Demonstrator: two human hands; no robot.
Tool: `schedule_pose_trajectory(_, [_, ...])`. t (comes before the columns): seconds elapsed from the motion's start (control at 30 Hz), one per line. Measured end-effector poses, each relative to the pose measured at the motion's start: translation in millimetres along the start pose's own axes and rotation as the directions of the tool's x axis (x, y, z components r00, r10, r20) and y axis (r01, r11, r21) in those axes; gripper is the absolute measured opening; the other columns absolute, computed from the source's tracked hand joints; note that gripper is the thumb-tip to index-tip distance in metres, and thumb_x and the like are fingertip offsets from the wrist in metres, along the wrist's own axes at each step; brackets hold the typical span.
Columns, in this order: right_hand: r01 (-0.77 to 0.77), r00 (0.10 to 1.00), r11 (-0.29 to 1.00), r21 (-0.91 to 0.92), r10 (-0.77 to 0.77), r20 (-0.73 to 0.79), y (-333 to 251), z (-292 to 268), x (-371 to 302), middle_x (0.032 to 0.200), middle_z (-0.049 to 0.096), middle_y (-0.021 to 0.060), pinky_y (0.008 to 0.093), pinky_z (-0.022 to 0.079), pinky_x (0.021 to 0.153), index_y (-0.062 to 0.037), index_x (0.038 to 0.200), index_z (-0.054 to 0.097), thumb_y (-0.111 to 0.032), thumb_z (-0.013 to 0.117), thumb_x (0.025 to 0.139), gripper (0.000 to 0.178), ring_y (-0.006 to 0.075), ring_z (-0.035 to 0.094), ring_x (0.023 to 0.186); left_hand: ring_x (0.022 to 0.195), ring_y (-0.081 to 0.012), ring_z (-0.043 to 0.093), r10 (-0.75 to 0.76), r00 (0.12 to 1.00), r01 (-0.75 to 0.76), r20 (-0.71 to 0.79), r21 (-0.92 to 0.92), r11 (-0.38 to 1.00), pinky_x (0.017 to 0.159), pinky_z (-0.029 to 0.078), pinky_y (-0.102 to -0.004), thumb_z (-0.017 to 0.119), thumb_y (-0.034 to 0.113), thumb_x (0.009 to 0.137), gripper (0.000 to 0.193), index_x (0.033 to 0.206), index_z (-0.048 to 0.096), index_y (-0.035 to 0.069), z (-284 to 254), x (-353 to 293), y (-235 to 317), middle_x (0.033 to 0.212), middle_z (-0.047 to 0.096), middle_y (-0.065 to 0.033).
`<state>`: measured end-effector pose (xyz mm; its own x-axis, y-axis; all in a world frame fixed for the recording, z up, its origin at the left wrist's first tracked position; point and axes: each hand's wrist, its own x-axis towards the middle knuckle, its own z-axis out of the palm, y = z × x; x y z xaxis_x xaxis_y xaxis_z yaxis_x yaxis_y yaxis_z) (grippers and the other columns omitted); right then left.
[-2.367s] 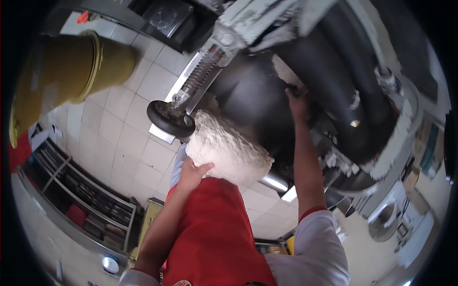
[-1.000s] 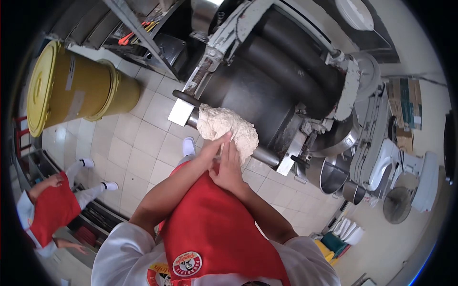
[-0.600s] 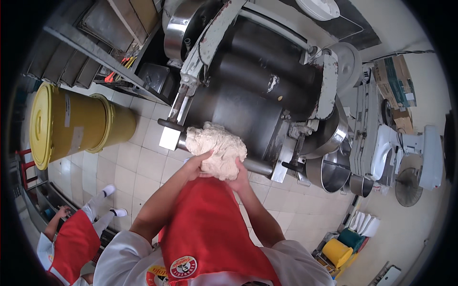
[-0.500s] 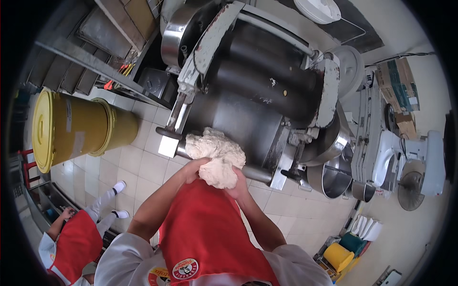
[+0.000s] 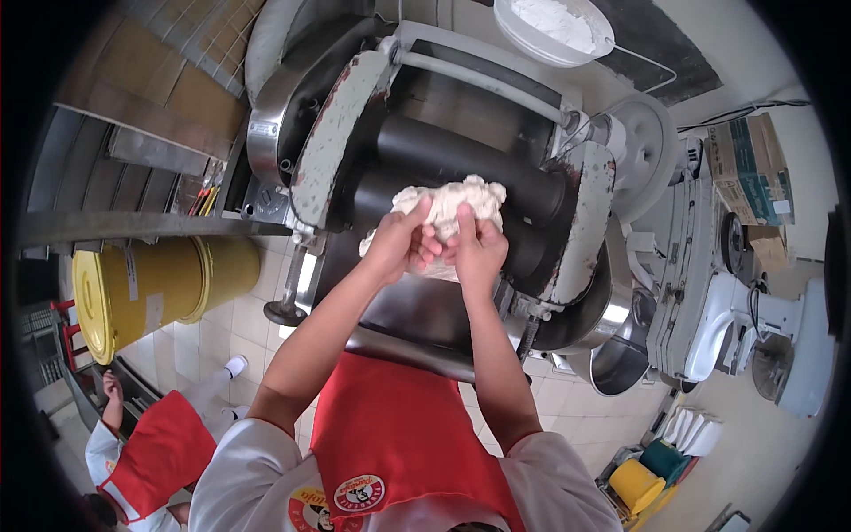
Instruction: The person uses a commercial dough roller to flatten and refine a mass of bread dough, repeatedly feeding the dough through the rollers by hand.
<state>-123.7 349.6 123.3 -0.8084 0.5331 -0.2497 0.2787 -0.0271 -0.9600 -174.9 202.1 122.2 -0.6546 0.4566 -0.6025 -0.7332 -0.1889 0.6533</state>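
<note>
A lump of pale, rough dough [image 5: 445,206] lies against the dark rollers [image 5: 434,146] of a dough sheeter, at the upper end of its smooth metal plate [image 5: 381,306]. My left hand [image 5: 401,243] grips the dough's near left side, thumb stretched upward over it. On the near right side my right hand [image 5: 477,252] holds it too, fingers curled in toward the left hand's fingers. Part of the dough is hidden beneath both hands.
Worn side guards [image 5: 341,142] flank the rollers. A lever knob [image 5: 285,312] sticks out at the plate's left. Lidded yellow bins [image 5: 142,293] stand left; metal bowls [image 5: 612,368] and a white mixer [image 5: 718,310] are right. A co-worker in a red apron [image 5: 168,452] is at lower left.
Both hands have carried the dough from the plate's near edge forward and up to the rollers. My arms now reach farther out, and my view has shifted closer to the machine.
</note>
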Motion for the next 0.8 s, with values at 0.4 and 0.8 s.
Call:
schedule_pose_trajectory(0.4, [0.176,0.916,0.619,-0.766,-0.388,-0.103,-62.1,36.8,122.6,0.094,0.074,0.0229,0.0532,0.055,0.074,-0.0042,0.09,0.069,-0.034,0.064,0.098,0.032,0.0453,0.071,0.083,0.045,-0.0128,0.052,0.427,0.891,-0.349,-0.155,0.37,0.861,0.042,0.038,-0.029,0.064,0.06,0.098,0.065,0.068,0.059,0.003,58.4,92.4,102.5,0.056,0.058,-0.0046])
schedule_pose_trajectory(0.8, [0.56,0.684,0.373,-0.74,-0.711,0.16,58.7,4.6,-134.0,0.145,0.053,0.019,0.0503,0.037,0.111,-0.0088,0.136,0.064,-0.018,0.069,0.094,0.043,0.0398,0.05,0.134,0.075,-0.0162,0.057,0.65,0.759,-0.489,-0.046,0.618,0.615,0.067,0.047,-0.0313,0.082,0.026,0.09,0.031,0.093,0.062,0.002,-98.5,-63.0,-151.7,0.086,0.062,-0.0081])
